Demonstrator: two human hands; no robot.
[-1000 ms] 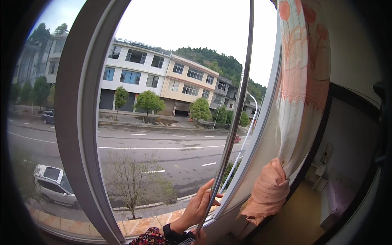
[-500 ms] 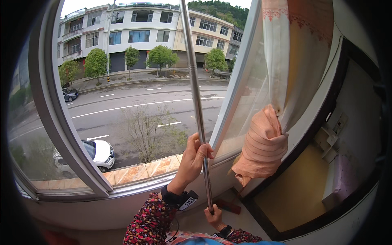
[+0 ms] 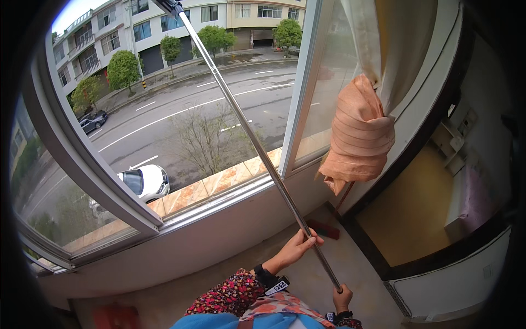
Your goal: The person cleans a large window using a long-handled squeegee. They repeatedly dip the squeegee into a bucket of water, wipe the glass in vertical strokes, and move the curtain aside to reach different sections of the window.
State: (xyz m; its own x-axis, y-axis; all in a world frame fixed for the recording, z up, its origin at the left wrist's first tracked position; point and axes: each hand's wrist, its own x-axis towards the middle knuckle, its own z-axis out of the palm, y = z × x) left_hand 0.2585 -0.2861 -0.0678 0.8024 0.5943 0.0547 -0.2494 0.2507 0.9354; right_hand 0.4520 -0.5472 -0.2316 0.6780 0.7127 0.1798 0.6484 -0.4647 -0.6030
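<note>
1. Head camera, looking down from a window: a person grips a long metal pole (image 3: pixel 257 145) with both hands, the pole slanting from the lower right of the frame up through the open window toward the top left.
2. Left hand (image 3: pixel 296 248) holds the pole partway up its lower stretch, fingers curled around the shaft and thumb pressed against it; a dark wristband (image 3: pixel 272 281) sits at the cuff of a floral sleeve (image 3: pixel 230 293).
3. Right hand (image 3: pixel 342 299) closes around the bottom end of the pole, fingers wrapped tight, with only the knuckles and wrist showing.
4. At the pole's top end, a dark fitting (image 3: pixel 169 6) reaches the upper edge of the picture, outside the window frame (image 3: pixel 87 170).
5. Just right of the pole stands the pale upright of the window (image 3: pixel 300 93), with a glass pane beyond it.
6. A knotted peach curtain (image 3: pixel 359 134) hangs to the right of that upright, well clear of both hands.
7. Below the sill, a row of orange tiles (image 3: pixel 219 183) lines the outer ledge.
8. Down in the street, a white car (image 3: pixel 143 182) is parked near a bare tree (image 3: pixel 205 140), and a dark car (image 3: pixel 93 120) sits farther up the road.
9. On the floor near the wall, just beyond the left hand, lies a small red object (image 3: pixel 324 228); what it is cannot be told.
</note>
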